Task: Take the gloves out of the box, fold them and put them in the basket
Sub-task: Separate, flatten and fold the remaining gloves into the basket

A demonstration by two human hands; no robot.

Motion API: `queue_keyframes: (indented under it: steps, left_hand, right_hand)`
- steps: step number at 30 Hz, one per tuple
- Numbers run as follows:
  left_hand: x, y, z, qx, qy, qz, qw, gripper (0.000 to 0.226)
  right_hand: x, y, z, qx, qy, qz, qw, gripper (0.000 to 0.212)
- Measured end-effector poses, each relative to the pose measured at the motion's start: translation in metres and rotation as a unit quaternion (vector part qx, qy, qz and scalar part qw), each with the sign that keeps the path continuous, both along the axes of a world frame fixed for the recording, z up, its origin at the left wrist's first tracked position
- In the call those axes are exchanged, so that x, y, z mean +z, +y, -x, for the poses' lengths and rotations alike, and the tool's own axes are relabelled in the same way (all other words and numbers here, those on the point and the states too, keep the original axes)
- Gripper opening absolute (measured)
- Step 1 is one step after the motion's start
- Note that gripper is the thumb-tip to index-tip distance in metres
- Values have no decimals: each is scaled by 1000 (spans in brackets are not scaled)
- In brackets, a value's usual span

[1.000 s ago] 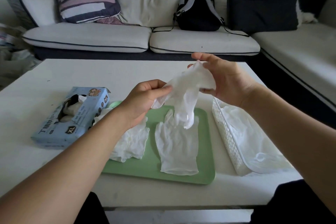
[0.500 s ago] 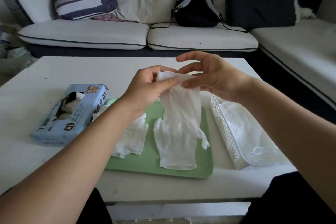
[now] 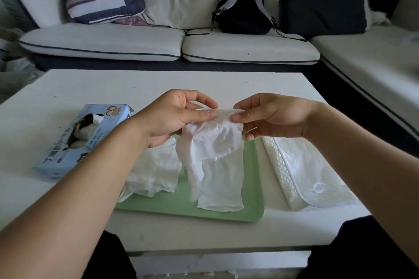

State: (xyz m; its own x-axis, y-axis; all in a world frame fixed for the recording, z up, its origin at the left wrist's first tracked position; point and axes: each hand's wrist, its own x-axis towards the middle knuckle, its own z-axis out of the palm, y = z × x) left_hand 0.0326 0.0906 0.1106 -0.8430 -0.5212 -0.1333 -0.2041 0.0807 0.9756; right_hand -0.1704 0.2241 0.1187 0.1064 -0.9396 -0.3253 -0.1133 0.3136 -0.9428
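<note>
Hands up over the tray: left hand (image 3: 172, 115) and right hand (image 3: 269, 115) each pinch the cuff edge of a thin white crumpled disposable glove (image 3: 210, 142) between thumb and forefinger, stretching it between them above the flat mint-green plastic tray (image 3: 254, 201). Glove hangs in the air, fingers dangling down and blurred.

Step in hand looks like spreading the glove before folding. To do it well: keep both pinches at the cuff corners, pull gently apart so the film flattens, let the fingers hang straight, then lay it on a bare bit of tray and fold there. Pulling hard would probably stretch or tear it; thin film clings, so a small shake should help.

Below on the tray lies a flat white glove (image 3: 221, 186), and a rumpled pile of white gloves (image 3: 154, 172) partly under the left forearm. Light-blue cardboard glove box (image 3: 79, 140) sits left on the white low table (image 3: 136, 84), torn open, glove material poking out. White perforated plastic basket (image 3: 281, 165) stands right of the tray, holding white glove material.

Hard to tell: how many gloves are in the basket or the pile, possibly several; right forearm covers the basket's far side. Box depth unseen.
</note>
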Motion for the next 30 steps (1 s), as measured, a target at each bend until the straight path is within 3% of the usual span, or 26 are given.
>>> queue_keyframes:
  steps: [6,10,12,14,18,21,25,30]
  left_hand:
    - [-9,-8,3,-22,-62,-23,998,33]
    - [-24,-13,14,25,-104,21,994,20]
    - [-35,-15,21,78,-85,68,991,13]
    - [-40,-18,28,135,-10,155,979,8]
    - [-20,-13,32,179,169,332,911,8]
    - [-8,-9,26,151,206,366,895,5]
    - [-36,-15,15,38,57,338,939,6]
    - [-82,4,11,-99,-87,324,937,15]
  right_hand:
    - [-11,-4,6,-15,15,-43,999,8]
    - [-25,-10,12,-57,61,-80,993,7]
    - [-31,-17,14,-108,106,-69,986,8]
    - [-32,-23,15,-201,155,2,967,7]
    - [-4,-23,14,-315,217,243,892,12]
    - [9,-12,10,-285,278,308,864,11]
    - [-24,-11,5,-184,382,210,881,18]
    - [-75,-2,-6,50,492,103,863,8]
